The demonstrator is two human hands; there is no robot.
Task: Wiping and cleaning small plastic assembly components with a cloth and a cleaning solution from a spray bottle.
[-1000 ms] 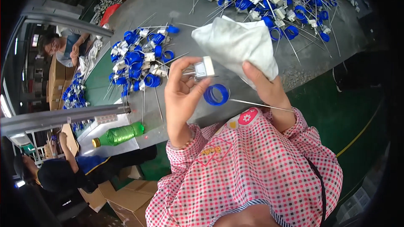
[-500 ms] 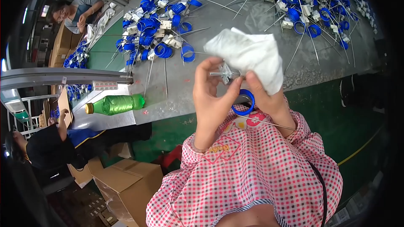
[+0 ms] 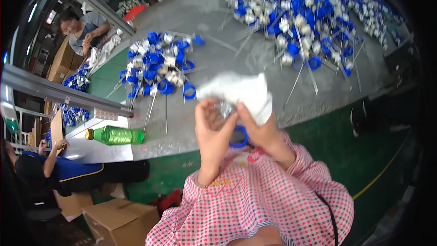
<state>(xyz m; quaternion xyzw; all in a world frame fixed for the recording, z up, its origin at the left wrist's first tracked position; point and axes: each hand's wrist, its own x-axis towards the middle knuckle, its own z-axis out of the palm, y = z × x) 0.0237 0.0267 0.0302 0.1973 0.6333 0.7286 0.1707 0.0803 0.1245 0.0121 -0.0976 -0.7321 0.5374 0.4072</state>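
Above the near edge of the bench, my left hand (image 3: 213, 134) has its fingers curled round a small part with a shiny metal piece (image 3: 225, 109). A blue coil (image 3: 238, 137) hangs below it between my hands and seems to belong to it. My right hand (image 3: 264, 136) is closed on a white cloth (image 3: 241, 89), its thumb near the metal piece. The cloth spreads over the far side of both hands and hides some fingertips. Beyond my left hand lies a heap of blue-coiled parts (image 3: 157, 66) with white blocks and thin metal rods.
A larger heap of similar parts (image 3: 296, 13) covers the far right of the grey bench (image 3: 205, 23). A green bottle (image 3: 119, 135) lies on its side at left, near a metal rail (image 3: 59, 93). Two people sit at left. Cardboard boxes (image 3: 120, 221) stand on the floor.
The whole view has shifted, so bench and heaps sit differently in it. My hands still hold the part and the cloth together; the cloth now lies lower over the fingers.
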